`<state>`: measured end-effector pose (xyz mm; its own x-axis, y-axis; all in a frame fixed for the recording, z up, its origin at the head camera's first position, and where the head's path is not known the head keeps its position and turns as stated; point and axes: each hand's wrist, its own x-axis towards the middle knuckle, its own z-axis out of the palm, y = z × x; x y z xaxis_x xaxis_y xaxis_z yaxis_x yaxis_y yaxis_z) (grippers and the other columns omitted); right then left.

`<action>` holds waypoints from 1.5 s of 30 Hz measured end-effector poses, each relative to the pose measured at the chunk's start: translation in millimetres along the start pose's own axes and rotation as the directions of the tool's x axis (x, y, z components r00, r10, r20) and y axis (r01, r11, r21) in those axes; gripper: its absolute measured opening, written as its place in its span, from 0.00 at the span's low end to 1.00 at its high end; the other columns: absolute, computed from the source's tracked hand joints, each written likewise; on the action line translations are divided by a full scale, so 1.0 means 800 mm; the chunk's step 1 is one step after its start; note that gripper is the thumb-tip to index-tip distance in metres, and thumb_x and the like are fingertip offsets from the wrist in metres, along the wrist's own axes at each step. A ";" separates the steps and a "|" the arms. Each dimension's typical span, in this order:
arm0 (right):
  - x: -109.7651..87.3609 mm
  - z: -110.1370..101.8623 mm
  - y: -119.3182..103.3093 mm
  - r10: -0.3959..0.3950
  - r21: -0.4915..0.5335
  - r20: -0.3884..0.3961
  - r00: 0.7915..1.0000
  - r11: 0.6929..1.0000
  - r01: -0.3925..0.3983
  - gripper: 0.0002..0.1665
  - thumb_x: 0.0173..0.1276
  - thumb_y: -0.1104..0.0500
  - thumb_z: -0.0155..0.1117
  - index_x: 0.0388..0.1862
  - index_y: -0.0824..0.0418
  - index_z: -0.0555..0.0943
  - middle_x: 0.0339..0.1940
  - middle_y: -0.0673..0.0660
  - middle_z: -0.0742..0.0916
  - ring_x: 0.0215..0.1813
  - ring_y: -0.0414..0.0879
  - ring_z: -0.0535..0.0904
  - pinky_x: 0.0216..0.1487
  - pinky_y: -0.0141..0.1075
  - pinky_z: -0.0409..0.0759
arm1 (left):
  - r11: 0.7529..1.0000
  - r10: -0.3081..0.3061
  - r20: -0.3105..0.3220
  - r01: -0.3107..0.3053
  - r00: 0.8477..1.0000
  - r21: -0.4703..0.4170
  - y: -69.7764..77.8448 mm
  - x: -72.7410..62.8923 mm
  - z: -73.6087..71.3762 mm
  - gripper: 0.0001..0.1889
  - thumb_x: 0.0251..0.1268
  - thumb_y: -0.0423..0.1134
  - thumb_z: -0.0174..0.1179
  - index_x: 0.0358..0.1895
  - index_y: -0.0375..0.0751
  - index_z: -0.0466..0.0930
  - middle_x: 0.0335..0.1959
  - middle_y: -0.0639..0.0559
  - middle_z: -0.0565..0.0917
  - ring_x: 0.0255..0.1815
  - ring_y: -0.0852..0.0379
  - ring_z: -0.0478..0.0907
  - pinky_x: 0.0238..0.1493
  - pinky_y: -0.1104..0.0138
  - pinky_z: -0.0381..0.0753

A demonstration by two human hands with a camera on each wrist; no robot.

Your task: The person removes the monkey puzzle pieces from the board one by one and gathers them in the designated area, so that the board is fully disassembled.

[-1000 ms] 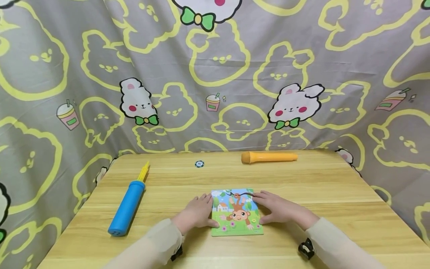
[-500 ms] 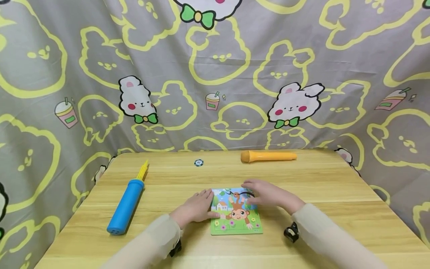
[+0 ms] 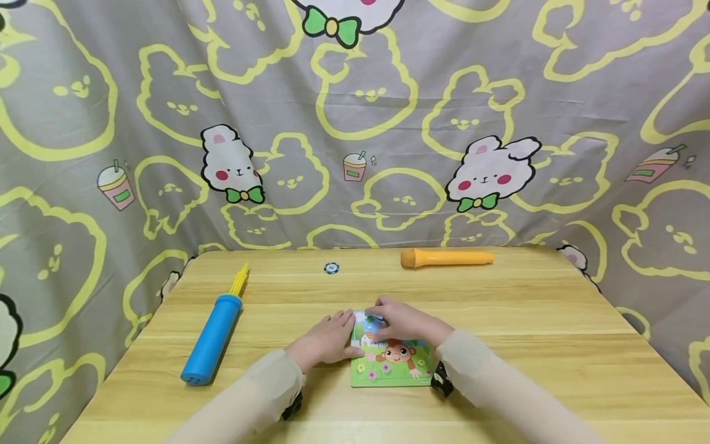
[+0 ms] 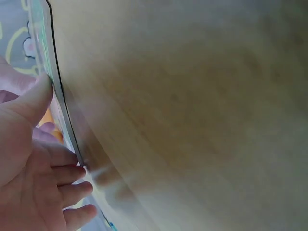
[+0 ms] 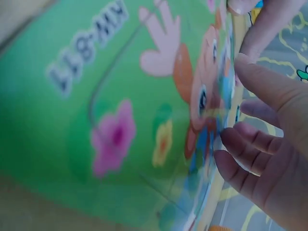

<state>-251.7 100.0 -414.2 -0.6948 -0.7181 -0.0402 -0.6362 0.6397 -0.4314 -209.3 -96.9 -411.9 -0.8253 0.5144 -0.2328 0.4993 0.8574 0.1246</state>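
Note:
A square picture puzzle [image 3: 383, 376] lies flat on the wooden table, showing a brown monkey on green grass under a blue sky. My left hand [image 3: 328, 340] rests along its left edge with fingers fairly straight; in the left wrist view the thumb [image 4: 39, 98] touches the puzzle's rim. Over the upper half of the picture reaches my right hand [image 3: 409, 322], hiding part of the sky and the monkey's upper body. The right wrist view shows that hand's fingers [image 5: 245, 149] loosely bent and spread from the thumb, gripping nothing I can see.
To the left lies a blue hand pump [image 3: 213, 339] with a yellow nozzle. A round dark-and-white chip [image 3: 331, 268] sits near the back edge, and an orange toy microphone [image 3: 449, 258] lies right of it. A grey cartoon-print curtain [image 3: 299, 111] hangs behind the table.
My right hand has moved left from the puzzle's right edge and now reaches across its upper part. The left hand stays at the left edge, and the puzzle has barely moved.

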 end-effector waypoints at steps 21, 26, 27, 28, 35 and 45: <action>0.008 0.008 0.000 0.054 0.045 0.005 0.999 0.998 -0.054 0.34 0.55 0.52 0.71 0.59 0.62 0.74 0.39 0.52 0.71 0.34 0.42 0.67 0.36 0.33 0.70 | 0.999 -0.028 0.016 0.028 0.999 0.035 0.006 0.003 -0.003 0.45 0.58 0.63 0.52 0.69 0.31 0.55 0.70 0.40 0.56 0.69 0.45 0.53 0.66 0.52 0.55; 0.012 0.008 0.001 0.062 0.071 0.009 0.998 0.996 -0.062 0.31 0.54 0.54 0.72 0.57 0.61 0.74 0.39 0.53 0.71 0.35 0.42 0.68 0.39 0.34 0.72 | 0.999 -0.032 0.018 0.032 0.999 0.032 0.006 0.002 -0.003 0.45 0.58 0.63 0.53 0.69 0.31 0.56 0.69 0.40 0.57 0.69 0.45 0.53 0.66 0.52 0.55; 0.014 0.008 0.001 0.067 0.082 0.010 0.998 0.994 -0.067 0.31 0.54 0.55 0.72 0.56 0.60 0.75 0.40 0.53 0.72 0.36 0.42 0.68 0.39 0.35 0.72 | 0.999 -0.033 0.019 0.033 0.999 0.032 0.006 0.002 -0.003 0.45 0.58 0.63 0.53 0.69 0.31 0.56 0.69 0.40 0.57 0.69 0.45 0.53 0.66 0.52 0.55; 0.014 0.008 0.001 0.069 0.092 0.009 0.998 0.993 -0.069 0.30 0.54 0.55 0.72 0.55 0.60 0.75 0.40 0.53 0.72 0.37 0.42 0.69 0.40 0.36 0.73 | 0.999 -0.035 0.019 0.034 0.999 0.032 0.007 0.002 -0.003 0.45 0.58 0.63 0.53 0.68 0.31 0.56 0.69 0.40 0.57 0.69 0.45 0.53 0.66 0.53 0.55; 0.017 0.007 0.001 0.075 0.139 -0.004 0.997 0.988 -0.074 0.27 0.53 0.58 0.73 0.51 0.59 0.75 0.39 0.54 0.72 0.39 0.44 0.70 0.42 0.40 0.73 | 0.999 -0.039 0.021 0.039 0.999 0.032 0.008 0.002 -0.004 0.45 0.58 0.63 0.53 0.68 0.31 0.56 0.69 0.40 0.57 0.69 0.45 0.53 0.66 0.52 0.55; 0.013 0.009 0.005 0.073 0.290 -0.045 0.996 0.955 -0.057 0.16 0.63 0.64 0.63 0.49 0.57 0.74 0.32 0.55 0.76 0.31 0.45 0.71 0.31 0.37 0.73 | 0.998 -0.052 0.030 0.051 0.998 0.038 0.008 0.004 -0.005 0.45 0.58 0.62 0.54 0.68 0.31 0.56 0.70 0.40 0.57 0.69 0.45 0.53 0.66 0.52 0.55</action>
<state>-259.2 92.8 -422.6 -0.7537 -0.6565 -0.0314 -0.4708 0.5726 -0.6712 -210.0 -89.4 -408.0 -0.8418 0.4688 -0.2677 0.4666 0.8812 0.0761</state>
